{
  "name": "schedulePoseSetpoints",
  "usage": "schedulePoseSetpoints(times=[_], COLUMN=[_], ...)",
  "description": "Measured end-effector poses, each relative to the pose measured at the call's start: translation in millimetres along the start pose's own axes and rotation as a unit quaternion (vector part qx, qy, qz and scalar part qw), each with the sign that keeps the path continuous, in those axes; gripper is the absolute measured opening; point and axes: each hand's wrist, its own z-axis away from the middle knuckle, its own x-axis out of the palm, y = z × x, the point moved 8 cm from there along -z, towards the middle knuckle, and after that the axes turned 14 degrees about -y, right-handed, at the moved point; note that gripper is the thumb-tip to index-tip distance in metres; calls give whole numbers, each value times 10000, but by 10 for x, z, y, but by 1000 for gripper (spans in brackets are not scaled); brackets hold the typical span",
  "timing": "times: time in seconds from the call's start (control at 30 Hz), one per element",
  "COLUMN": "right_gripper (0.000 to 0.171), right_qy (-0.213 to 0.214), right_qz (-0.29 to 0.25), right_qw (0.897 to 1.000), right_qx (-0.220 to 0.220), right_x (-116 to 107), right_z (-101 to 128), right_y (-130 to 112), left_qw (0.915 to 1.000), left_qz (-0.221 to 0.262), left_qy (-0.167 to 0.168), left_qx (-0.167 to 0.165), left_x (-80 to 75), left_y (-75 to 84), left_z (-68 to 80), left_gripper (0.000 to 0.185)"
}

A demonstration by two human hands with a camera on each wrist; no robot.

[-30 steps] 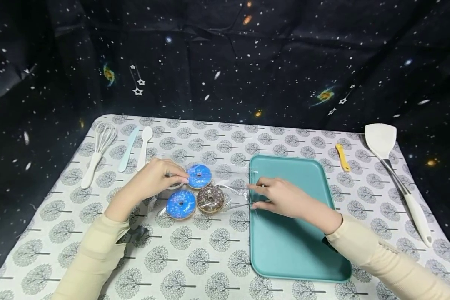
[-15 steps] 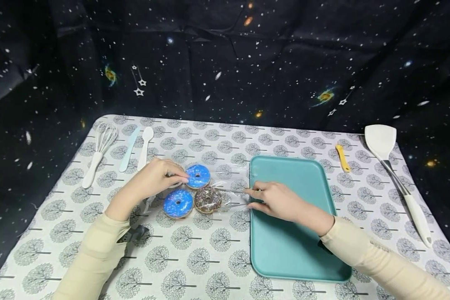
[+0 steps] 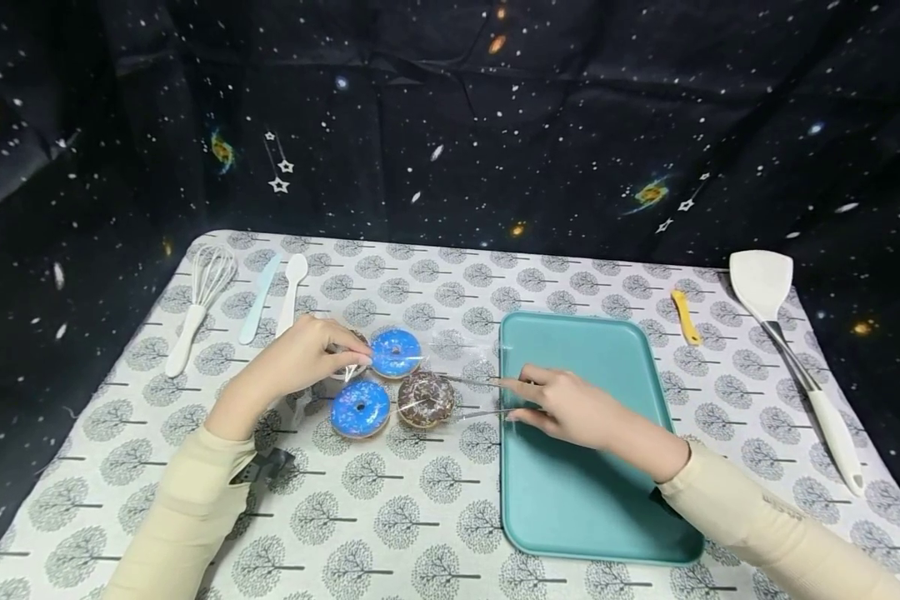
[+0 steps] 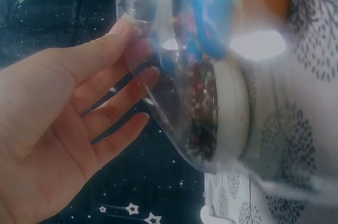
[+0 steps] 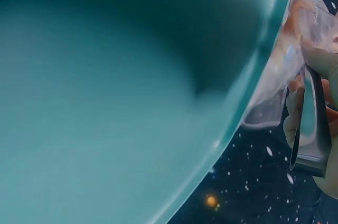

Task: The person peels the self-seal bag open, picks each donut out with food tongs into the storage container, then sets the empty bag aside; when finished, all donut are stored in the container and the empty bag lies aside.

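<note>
Three doughnuts lie inside a clear plastic bag (image 3: 461,348) on the patterned cloth: a blue one (image 3: 395,352), a second blue one (image 3: 360,408) and a chocolate one (image 3: 425,399). My left hand (image 3: 362,357) pinches the bag's left edge beside the upper blue doughnut. In the left wrist view the left hand (image 4: 138,49) holds the film between thumb and fingers, and the bag (image 4: 174,92) hangs against the doughnuts. My right hand (image 3: 516,398) rests over the teal tray (image 3: 600,492) and grips metal tongs (image 3: 474,397); their tips reach the chocolate doughnut. The tongs (image 5: 310,129) show in the right wrist view too.
A whisk (image 3: 198,296), a pale blue knife (image 3: 258,297) and a white spoon (image 3: 289,292) lie at the back left. At the right lie a small yellow tool (image 3: 685,315) and a white spatula (image 3: 783,333). A dark starry backdrop surrounds the table.
The right hand slid left with the tongs toward the chocolate doughnut, then drew back slightly right. The doughnuts shifted a little in the bag. The left hand kept its pinch.
</note>
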Motion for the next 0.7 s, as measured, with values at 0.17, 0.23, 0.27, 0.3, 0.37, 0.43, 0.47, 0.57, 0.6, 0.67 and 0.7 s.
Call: schedulePoseSetpoints(times=[0.17, 0.23, 0.27, 0.3, 0.37, 0.43, 0.47, 0.57, 0.6, 0.67, 0.7], right_gripper=[46, 46, 46, 46, 46, 46, 46, 46, 46, 47, 47], right_qy=[77, 77, 77, 66, 37, -7, -29, -74, -76, -56, -42], right_qz=[-16, -5, 10, 15, 37, 68, 76, 119, 122, 124, 109], right_qw=[9999, 9998, 9998, 9998, 9998, 9998, 9998, 9999, 9999, 9999, 9999], right_qx=[146, 184, 198, 197, 191, 173, 160, 92, 63, -2, -31], right_x=[-20, -14, -5, 4, 36, 68, 85, 110, 109, 97, 84], right_z=[151, 177, 180, 176, 158, 123, 102, 28, 4, -34, -47], right_y=[52, 74, 86, 93, 108, 114, 115, 104, 96, 85, 81], left_qw=[9999, 9998, 9998, 9999, 9999, 10000, 10000, 9998, 9997, 9995, 9995], left_qz=[-70, -116, -103, -100, -79, -59, -59, -70, -74, -87, -94], left_qy=[78, 89, 83, 74, 59, 52, 46, 65, 88, 145, 179], left_qx=[135, 136, 124, 113, 71, -8, -59, -192, -230, -255, -263], left_x=[15, 19, 21, 22, 20, 15, 11, -13, -24, -55, -72], left_y=[29, 24, 17, 12, -1, -21, -34, -75, -93, -120, -131], left_z=[-14, -13, -8, -5, 1, 7, 12, 30, 36, 52, 59], left_gripper=[12, 12, 12, 12, 12, 12, 13, 13, 14, 14, 14])
